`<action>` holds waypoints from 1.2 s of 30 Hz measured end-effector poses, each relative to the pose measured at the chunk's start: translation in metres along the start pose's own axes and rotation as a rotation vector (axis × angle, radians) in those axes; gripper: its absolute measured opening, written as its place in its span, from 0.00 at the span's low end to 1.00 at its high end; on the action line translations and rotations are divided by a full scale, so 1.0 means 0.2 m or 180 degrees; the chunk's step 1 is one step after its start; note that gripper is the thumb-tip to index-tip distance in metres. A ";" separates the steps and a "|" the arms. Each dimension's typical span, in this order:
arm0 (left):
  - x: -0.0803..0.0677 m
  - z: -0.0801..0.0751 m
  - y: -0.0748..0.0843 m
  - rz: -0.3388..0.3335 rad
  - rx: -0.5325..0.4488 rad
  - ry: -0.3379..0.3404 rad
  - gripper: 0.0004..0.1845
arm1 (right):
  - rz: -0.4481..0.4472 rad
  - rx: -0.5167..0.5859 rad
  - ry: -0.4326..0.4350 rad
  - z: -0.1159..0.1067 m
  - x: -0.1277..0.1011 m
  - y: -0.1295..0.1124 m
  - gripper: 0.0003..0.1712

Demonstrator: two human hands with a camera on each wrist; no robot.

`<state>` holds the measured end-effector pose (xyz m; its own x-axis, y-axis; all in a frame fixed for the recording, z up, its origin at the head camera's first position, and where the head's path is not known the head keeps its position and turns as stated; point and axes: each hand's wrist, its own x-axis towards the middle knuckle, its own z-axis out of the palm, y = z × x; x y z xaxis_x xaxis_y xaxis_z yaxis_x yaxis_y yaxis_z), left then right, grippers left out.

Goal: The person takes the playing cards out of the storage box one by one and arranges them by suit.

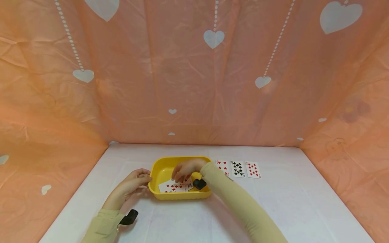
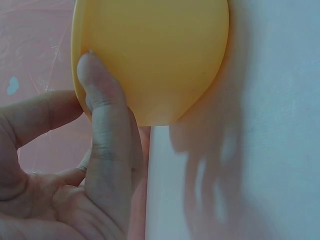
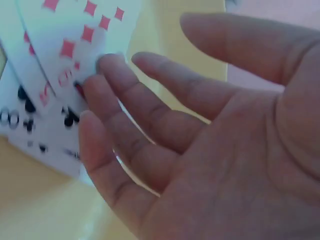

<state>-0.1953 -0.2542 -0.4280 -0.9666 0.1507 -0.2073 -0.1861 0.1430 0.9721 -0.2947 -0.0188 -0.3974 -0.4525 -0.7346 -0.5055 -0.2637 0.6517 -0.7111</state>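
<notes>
A yellow plastic basin [image 1: 179, 196] stands on the table with several playing cards [image 1: 170, 187] spread inside it, among them a diamond card on top. My left hand [image 1: 127, 187] pinches the basin's left rim between thumb and finger; the left wrist view shows the thumb against the basin's wall [image 2: 160, 60]. Inside the basin, my right hand [image 1: 186, 168] is over the cards. In the right wrist view its fingers are loosely bent, with fingertips at the edge of the overlapping cards [image 3: 70, 30] and the thumb apart. Whether those fingertips lift a card, I cannot tell.
Right of the basin, a row of face-up cards lies on the white table [image 1: 291, 195]: a heart card [image 1: 223, 167], a club card [image 1: 238, 168] and a diamond card [image 1: 253, 169]. My right sleeve [image 1: 231, 192] passes over the basin's right end. An orange curtain [image 1: 188, 84] encloses the table's back and sides.
</notes>
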 end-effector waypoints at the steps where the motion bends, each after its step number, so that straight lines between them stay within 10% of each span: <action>1: 0.00 0.00 0.00 0.0000 -0.0002 -0.0002 0.20 | 0.0026 -0.0038 0.0064 -0.01 -0.01 0.01 0.14; 36: 0.00 0.01 0.00 -0.0072 0.0051 0.0099 0.19 | 0.0070 0.0017 0.0207 0.02 -0.03 0.03 0.05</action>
<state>-0.1956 -0.2521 -0.4288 -0.9672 0.1168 -0.2255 -0.2055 0.1619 0.9652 -0.2910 -0.0106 -0.4004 -0.5127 -0.7062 -0.4883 -0.2485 0.6664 -0.7030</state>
